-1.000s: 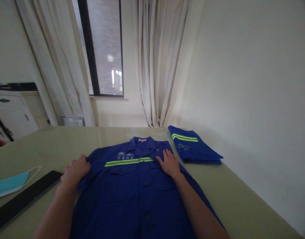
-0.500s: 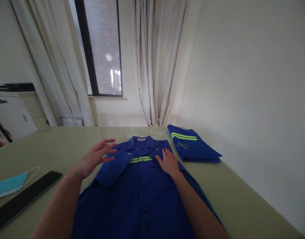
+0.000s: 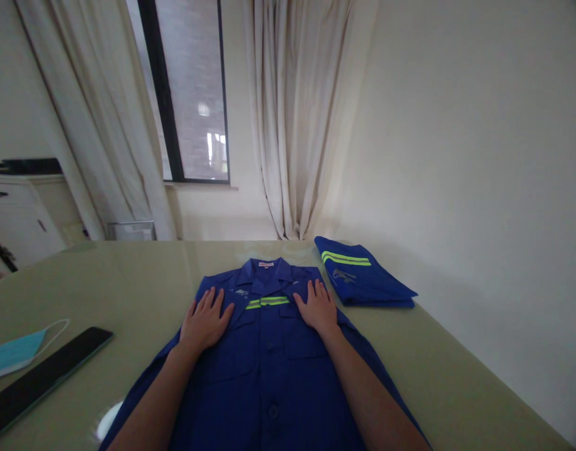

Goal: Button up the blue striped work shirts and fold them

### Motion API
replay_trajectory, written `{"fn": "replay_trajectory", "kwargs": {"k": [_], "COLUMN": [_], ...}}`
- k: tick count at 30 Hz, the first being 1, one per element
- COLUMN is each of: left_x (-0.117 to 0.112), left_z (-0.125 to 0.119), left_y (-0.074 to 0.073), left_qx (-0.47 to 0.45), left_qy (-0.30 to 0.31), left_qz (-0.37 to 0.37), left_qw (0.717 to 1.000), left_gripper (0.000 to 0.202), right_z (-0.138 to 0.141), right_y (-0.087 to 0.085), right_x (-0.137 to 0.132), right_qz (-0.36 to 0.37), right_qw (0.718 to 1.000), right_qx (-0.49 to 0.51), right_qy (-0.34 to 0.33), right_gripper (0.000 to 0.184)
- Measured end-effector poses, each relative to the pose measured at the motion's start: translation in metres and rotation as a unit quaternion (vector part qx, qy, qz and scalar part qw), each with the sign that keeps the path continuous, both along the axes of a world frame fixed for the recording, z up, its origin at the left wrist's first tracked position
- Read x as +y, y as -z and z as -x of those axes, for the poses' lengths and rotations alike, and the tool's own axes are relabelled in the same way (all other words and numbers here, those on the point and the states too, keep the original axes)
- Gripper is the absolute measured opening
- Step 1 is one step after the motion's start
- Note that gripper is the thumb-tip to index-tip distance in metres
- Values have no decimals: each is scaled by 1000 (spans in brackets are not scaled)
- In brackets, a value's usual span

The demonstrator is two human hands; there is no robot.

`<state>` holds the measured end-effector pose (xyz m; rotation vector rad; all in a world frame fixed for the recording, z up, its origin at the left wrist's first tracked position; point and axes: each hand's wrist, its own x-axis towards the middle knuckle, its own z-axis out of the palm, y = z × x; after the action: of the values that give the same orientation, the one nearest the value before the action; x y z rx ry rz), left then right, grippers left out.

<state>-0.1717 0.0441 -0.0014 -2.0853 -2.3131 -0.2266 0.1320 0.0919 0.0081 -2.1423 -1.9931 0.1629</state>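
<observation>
A blue work jacket (image 3: pixel 269 357) with a collar, front buttons and yellow-green reflective stripes lies spread face up on the table, its collar pointing away from me. My left hand (image 3: pixel 205 321) rests flat on the left side of its chest, fingers spread. On the right side of the chest lies my right hand (image 3: pixel 318 307), also flat with its fingers stretched out. Beyond it to the right is a folded blue garment (image 3: pixel 363 285) with similar stripes and a grey print.
The pale green table (image 3: pixel 141 282) meets the wall (image 3: pixel 480 188) on the right. At the left lie a black flat object (image 3: pixel 47 376) and a light blue face mask (image 3: pixel 15 354). Curtains (image 3: pixel 297 125), a window and a white cabinet (image 3: pixel 24 210) stand behind.
My left hand has come down from the air onto the left chest of the jacket, moving slightly right. The fabric there now lies flatter. My right hand has stayed in place.
</observation>
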Motion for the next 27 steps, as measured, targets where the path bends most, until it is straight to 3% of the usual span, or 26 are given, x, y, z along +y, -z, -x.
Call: {"fn": "replay_trajectory", "kwargs": {"k": [8,13,19,23,27], "left_x": [8,13,25,30,27], "left_z": [13,15,25,32,32], "left_y": [3,2,6,11,1], "left_qx": [-7,-7,-3,-10,-16], "left_qy": [8,7,2,6,18], "left_qz": [-2,0,-10,-34,-86], "left_qw": [1000,1000,1000,999,996], "left_gripper": [71,71,70,69,60], "right_z": [-5,-10,-26,-32,-30], "right_y": [2,-3,-5,1,2], "right_x": [13,16,-5,-20,-18], "right_qz": [12,22,-28,-14,-20], "right_qw": [999,1000,988,989,991], "right_qx": [-2,-1,-10,-1,11], "right_qy": [31,-9,-152,-145,-135], "right_gripper": [90,91,90,95,96]}}
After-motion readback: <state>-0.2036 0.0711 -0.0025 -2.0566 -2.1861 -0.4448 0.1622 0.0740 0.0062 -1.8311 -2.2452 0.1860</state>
